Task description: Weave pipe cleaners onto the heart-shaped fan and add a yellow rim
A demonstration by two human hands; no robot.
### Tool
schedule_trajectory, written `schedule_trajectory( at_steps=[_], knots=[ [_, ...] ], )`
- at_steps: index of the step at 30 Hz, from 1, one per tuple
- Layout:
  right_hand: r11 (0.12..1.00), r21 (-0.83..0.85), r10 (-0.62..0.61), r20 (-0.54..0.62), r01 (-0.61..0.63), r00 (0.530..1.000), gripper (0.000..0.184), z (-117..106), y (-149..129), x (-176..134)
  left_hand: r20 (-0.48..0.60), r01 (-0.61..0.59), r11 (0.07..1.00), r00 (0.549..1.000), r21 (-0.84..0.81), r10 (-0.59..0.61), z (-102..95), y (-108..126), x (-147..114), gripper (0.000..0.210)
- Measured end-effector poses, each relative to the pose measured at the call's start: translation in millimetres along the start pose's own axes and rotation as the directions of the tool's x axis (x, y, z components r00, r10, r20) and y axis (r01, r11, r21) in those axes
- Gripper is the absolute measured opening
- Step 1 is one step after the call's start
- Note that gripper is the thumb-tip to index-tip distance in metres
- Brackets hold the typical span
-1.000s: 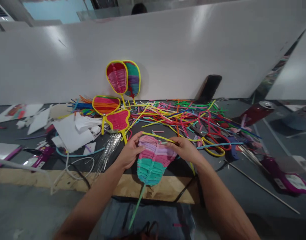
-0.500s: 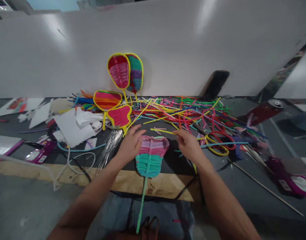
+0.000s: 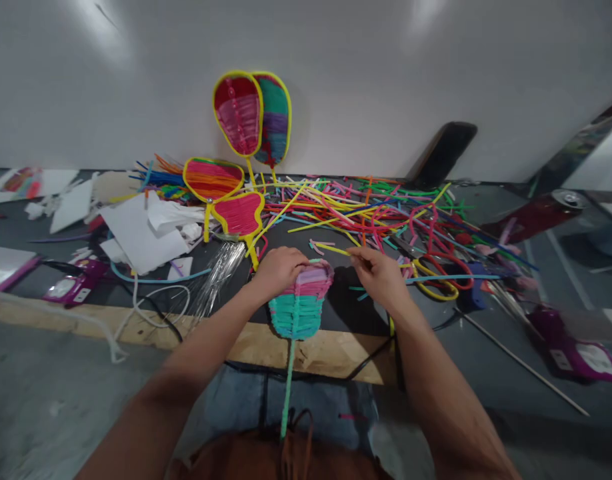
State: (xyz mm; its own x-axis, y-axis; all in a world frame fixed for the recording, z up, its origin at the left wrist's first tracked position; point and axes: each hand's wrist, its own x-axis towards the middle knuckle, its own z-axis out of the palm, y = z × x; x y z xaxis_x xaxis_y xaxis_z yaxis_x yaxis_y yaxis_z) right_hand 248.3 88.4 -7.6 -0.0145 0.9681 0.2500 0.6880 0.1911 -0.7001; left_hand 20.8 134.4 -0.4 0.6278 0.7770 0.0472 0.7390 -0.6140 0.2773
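Note:
A small fan made of pipe cleaners [image 3: 297,315], pink and lilac above and turquoise below, lies near the table's front edge. Its thin green handle [image 3: 288,387] reaches over the edge toward me. My left hand [image 3: 281,270] is closed at the fan's upper left rim, and its fingertips cover part of the pink weave. To the right of the fan, my right hand [image 3: 379,273] pinches a yellow pipe cleaner [image 3: 335,249], whose free end points left above the fan. Short pink offcuts lie beside that end.
Behind my hands spreads a heap of coloured pipe cleaners [image 3: 331,213]. Finished yellow-rimmed fans [image 3: 239,123] lean on the white wall. Scissors [image 3: 439,280], a phone [image 3: 446,153], a can [image 3: 541,213] and a purple glue gun [image 3: 576,347] are at right; papers [image 3: 143,233] lie at left.
My left hand has gone from spread fingers beside the fan to a closed grip on its upper rim. My right hand still holds the yellow pipe cleaner. The camera view has shifted slightly.

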Motion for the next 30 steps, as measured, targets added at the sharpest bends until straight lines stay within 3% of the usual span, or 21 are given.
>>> schedule_trajectory(
  at_steps=[4, 8, 13, 18, 21, 24, 27, 30],
  knots=[
    [0.990, -0.144, 0.041, 0.207, -0.011, 0.978, 0.025, 9, -18, -8, -0.029, -0.006, 0.997, 1.000, -0.077, 0.004, 0.6, -6, -2, 0.027],
    [0.936, -0.344, 0.080, 0.414, 0.075, 0.907, 0.022, 20, -34, -14, -0.032, -0.035, 0.996, 0.999, -0.085, 0.032, 5.0, -8, -3, 0.026],
    [0.865, -0.480, 0.102, 0.455, 0.148, 0.884, 0.021, 23, -45, -16, -0.012, -0.025, 0.999, 1.000, -0.031, 0.024, 9.2, -8, 0, 0.024],
    [0.853, -0.488, 0.028, 0.391, 0.182, 0.920, 0.021, 12, -41, -25, -0.018, 0.032, 0.998, 0.999, 0.048, -0.031, 7.5, -3, 0, 0.023],
    [0.873, -0.475, 0.045, 0.304, 0.111, 0.952, 0.020, -3, -22, -36, -0.056, 0.051, 0.997, 0.997, 0.061, -0.048, 4.5, 3, -2, 0.022],
    [0.842, -0.540, 0.072, 0.137, 0.013, 0.988, 0.025, -20, -4, -49, -0.126, 0.073, 0.996, 0.990, 0.049, -0.066, -2.5, 7, -9, 0.025],
    [0.835, -0.549, 0.050, 0.020, -0.031, 0.999, 0.030, -28, 5, -68, -0.244, 0.100, 0.995, 0.965, 0.016, -0.093, -10.9, 10, -31, 0.039],
    [0.844, -0.536, 0.014, -0.029, -0.028, 0.999, 0.033, -22, 9, -93, -0.352, 0.136, 0.991, 0.926, -0.019, -0.134, -9.0, 13, -72, 0.044]
  ],
)
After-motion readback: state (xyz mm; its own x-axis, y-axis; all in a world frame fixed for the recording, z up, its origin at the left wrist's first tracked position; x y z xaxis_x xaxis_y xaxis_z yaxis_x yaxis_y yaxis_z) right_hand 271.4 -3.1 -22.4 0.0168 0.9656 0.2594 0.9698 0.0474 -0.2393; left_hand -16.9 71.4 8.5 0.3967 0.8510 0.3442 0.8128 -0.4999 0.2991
